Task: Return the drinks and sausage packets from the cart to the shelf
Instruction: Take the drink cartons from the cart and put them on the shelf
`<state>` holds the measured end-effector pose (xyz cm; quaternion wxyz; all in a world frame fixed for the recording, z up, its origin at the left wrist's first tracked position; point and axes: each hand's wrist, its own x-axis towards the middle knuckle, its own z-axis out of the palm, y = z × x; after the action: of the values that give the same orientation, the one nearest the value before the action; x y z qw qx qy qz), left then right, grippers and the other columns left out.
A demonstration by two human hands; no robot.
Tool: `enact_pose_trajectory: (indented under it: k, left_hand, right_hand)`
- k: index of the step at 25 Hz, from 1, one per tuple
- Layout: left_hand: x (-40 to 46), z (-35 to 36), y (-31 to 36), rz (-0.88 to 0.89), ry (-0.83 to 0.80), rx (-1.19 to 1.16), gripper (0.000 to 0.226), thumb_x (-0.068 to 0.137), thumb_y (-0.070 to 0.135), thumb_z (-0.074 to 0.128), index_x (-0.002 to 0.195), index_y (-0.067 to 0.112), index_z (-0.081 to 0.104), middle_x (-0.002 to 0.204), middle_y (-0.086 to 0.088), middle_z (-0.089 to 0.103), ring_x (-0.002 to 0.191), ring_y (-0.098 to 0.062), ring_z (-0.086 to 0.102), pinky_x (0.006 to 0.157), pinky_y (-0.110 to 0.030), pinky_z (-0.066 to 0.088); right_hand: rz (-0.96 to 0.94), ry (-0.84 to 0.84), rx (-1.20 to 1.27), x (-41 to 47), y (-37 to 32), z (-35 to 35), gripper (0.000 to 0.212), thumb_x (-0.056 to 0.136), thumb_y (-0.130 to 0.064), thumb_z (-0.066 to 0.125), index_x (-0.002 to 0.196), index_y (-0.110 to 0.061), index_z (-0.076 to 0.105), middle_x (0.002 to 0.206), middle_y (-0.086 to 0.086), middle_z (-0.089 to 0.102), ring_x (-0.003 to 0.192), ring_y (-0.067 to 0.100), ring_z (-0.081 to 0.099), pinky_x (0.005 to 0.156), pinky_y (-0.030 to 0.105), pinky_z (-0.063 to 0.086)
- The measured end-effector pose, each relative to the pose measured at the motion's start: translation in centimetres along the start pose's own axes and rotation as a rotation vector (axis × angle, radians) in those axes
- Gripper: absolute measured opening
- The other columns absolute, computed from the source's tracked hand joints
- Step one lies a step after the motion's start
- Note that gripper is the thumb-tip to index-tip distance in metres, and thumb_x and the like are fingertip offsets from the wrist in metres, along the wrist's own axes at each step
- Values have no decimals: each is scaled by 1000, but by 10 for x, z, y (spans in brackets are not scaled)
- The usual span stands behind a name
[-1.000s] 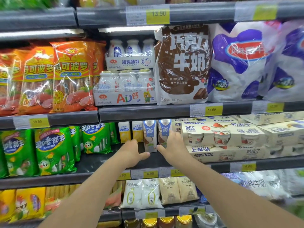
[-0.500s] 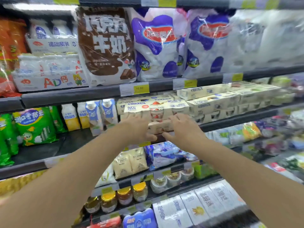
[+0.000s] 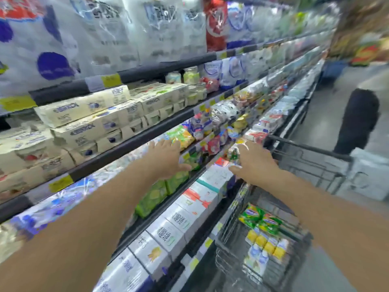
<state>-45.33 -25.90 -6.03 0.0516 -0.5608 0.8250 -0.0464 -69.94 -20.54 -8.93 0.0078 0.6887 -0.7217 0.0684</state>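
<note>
The goods we must put back lie in the wire cart (image 3: 315,163) at lower right: green sausage packets (image 3: 261,221) on top, and nearer us a multipack of small drink bottles with yellow caps (image 3: 265,248). Both rest loose on the basket floor, flat and unstacked, so either could be lifted straight up without shifting the other.

Our hands are empty. The left hand (image 3: 166,159) is spread wide, fingers splayed, out in front of the lower shelves; the right hand (image 3: 255,163) is likewise spread, palm down, just left of the cart's far rim. Neither touches anything we can make out — we judge them to be between loads, heading for the cart.

The basket stands just beside the shelf front, its left wall close to the lip of the bottom shelf (image 3: 200,247), where white milk cartons (image 3: 174,224) stand in a row. That leaves little room on the left, so the way in is from above and from the right, where the aisle floor (image 3: 328,114) lies open. The cart's handle bar (image 3: 311,147) crosses at the far end. A dark shape stands on the floor well beyond it — too blurred to name.

Higher up, cream yoghurt multipacks (image 3: 88,114) fill their shelf to the edge.
</note>
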Motion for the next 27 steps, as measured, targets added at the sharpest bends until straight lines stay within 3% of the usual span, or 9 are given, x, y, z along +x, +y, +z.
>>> enact_pose_trajectory:
  k: [8,15,21,27]
  left_hand:
    - [145,20,154,392,-39,5,91,84,71,44,148,8,26,151,-17,34,140,-37,29,113,-56,24]
    - [247,57,247,702,-61,-14,87,87,65,46,149,8,25,154,-17,29,144,-35,20,117,-56,16]
    - [291,132,308,825,-180,-12,86,86,67,46,147,8,28,151,-16,32,143,-35,23,116,-56,19]
    - [287,261,339,809,-363,20,80,86,68,45,140,9,37,145,-14,42,136,-34,34,113,-54,26]
  right_hand:
    - [433,-51,-40,-2,162,28,72,87,-59,55,139,-11,43,139,14,44,129,33,42,103,44,40]
    - [686,-93,-25,30,225,68,61,86,-57,58,125,-11,51,136,16,46,125,34,45,103,43,40]
    - [776,-205,14,34,260,142,58,89,-51,56,131,-11,47,133,15,47,123,33,45,103,45,38]
    - [761,-386,130,23,268,261,64,91,-50,54,138,-9,43,137,16,46,127,31,43,108,44,38]
